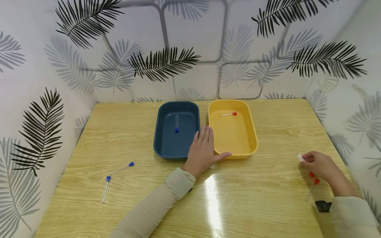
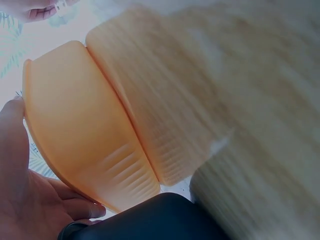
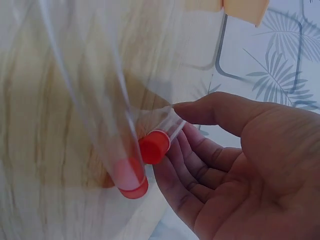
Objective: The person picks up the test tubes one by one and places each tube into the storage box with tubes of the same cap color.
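In the head view I see the left hand [image 1: 202, 152] lying between the blue tray [image 1: 156, 132] and the yellow tray [image 1: 232, 138], fingers straight, thumb spread over the yellow rim. Well apart, at the right, the right hand [image 1: 322, 167] pinches a red-capped tube [image 1: 300, 157]; a second red-capped tube [image 1: 317, 181] is near it.

In the left wrist view I see thumb and fingers spread apart along the yellow tray's edge.

In the right wrist view, thumb and fingers meet around the clear glass.
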Demonstrator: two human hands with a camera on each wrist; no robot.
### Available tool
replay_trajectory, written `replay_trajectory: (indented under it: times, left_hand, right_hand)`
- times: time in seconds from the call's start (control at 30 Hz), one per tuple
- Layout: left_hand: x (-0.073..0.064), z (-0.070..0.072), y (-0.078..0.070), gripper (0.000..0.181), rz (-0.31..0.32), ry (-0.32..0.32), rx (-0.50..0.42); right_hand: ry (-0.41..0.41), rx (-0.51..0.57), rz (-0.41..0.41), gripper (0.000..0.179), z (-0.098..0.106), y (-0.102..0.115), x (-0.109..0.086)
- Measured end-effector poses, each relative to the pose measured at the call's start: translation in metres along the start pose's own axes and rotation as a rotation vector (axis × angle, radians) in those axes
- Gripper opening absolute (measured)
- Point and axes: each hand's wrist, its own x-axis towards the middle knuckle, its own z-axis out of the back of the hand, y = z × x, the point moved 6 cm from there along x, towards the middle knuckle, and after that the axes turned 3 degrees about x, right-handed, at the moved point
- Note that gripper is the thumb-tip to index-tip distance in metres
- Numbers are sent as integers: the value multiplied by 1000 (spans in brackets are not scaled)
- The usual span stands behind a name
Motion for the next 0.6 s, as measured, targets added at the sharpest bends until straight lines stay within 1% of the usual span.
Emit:
replay_trajectory:
  times: [0.17,0.27,0.47,0.6]
  left_hand:
    - [1,2,1,111,-16,-18,16]
    - [2,2,2,111,-19,-6,20]
    - [1,0,1,111,-21,11,1]
    - [0,-1,1,111,-24,9,7]
  right_hand:
    - [-8,13,-24,37,-2,2,3]
    - [-8,36,-33,39,-4,5,5]
    - [1,85,-81,39,-9,7,6]
    - [-22,78,-84,38,-12,9,5]
